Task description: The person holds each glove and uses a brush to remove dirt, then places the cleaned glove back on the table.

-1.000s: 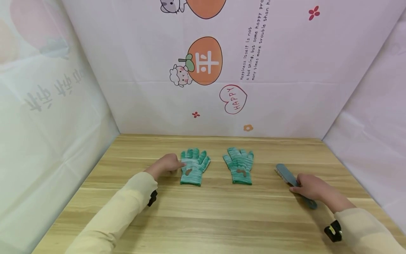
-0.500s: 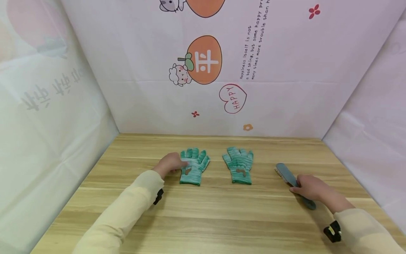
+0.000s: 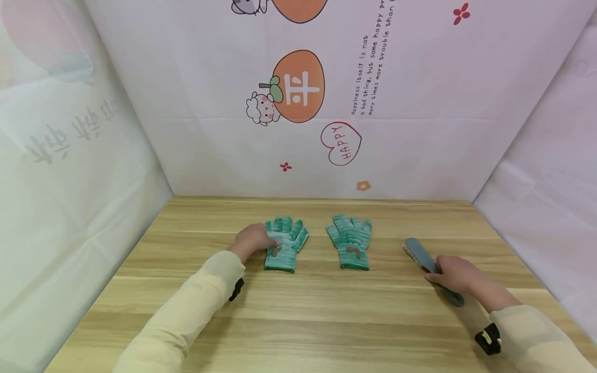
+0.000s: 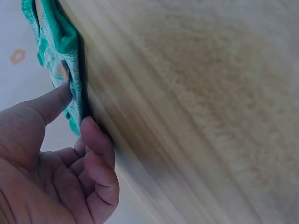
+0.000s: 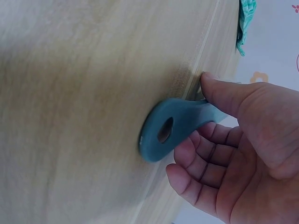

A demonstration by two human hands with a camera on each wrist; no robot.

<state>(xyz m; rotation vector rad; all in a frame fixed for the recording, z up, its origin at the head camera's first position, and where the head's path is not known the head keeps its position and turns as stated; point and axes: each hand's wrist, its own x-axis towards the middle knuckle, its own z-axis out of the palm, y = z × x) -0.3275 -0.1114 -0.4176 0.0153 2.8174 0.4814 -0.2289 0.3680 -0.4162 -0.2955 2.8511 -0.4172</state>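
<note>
Fingers (image 5: pixel 184 154) of right hand (image 3: pixel 459 272) round brush (image 3: pixel 422 255); of left hand (image 3: pixel 254 237), pinching side edge of stained green glove (image 3: pixel 288 254).
Brush, right side of table (image 3: pixel 326 321): probably light, stiff; best held mid-handle. Glove, left of second glove (image 3: pixel 353 241): presumably soft, limp; best held at edge.

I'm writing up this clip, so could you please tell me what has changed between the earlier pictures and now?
The left hand has moved a little to the right, so its thumb reaches further over the left glove; I cannot tell whether it grips it. The right hand still holds the brush in the same place, and neither the left glove nor the right glove has visibly shifted.
</note>
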